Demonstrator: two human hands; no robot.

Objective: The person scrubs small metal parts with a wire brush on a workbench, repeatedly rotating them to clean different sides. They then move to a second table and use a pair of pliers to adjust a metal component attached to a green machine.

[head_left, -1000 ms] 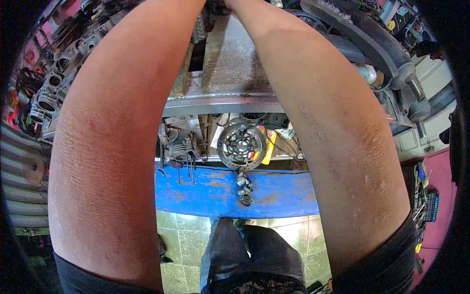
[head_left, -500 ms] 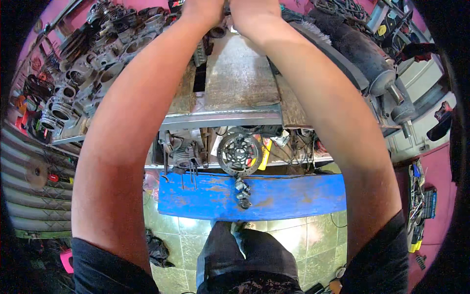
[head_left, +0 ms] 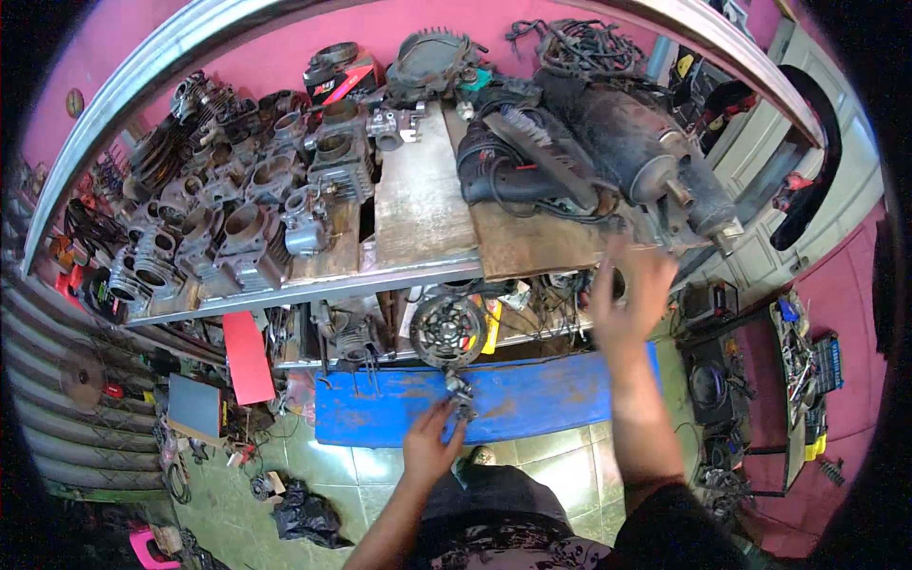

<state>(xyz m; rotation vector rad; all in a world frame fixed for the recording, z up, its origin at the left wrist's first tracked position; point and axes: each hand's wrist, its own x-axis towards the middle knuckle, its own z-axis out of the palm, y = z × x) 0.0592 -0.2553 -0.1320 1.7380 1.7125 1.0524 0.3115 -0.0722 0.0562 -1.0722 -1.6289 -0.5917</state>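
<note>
Lying on blue bench (head_left: 556,394), lumpy silvery part (head_left: 459,386), left hand (head_left: 430,445) alongside (grip unclear), right hand (head_left: 635,302) open

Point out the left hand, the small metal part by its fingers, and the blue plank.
Left hand (head_left: 433,447): head view, on the back of the hand.
Small metal part (head_left: 458,387): head view, on the middle of its body.
Blue plank (head_left: 556,394): head view, on its bare top, right of the part.

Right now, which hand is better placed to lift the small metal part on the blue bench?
Left, most likely: the left hand is at the metal part, though whether it grips is unclear. The right hand, blurred, is well off to the right, appearing near the shelf.
</note>
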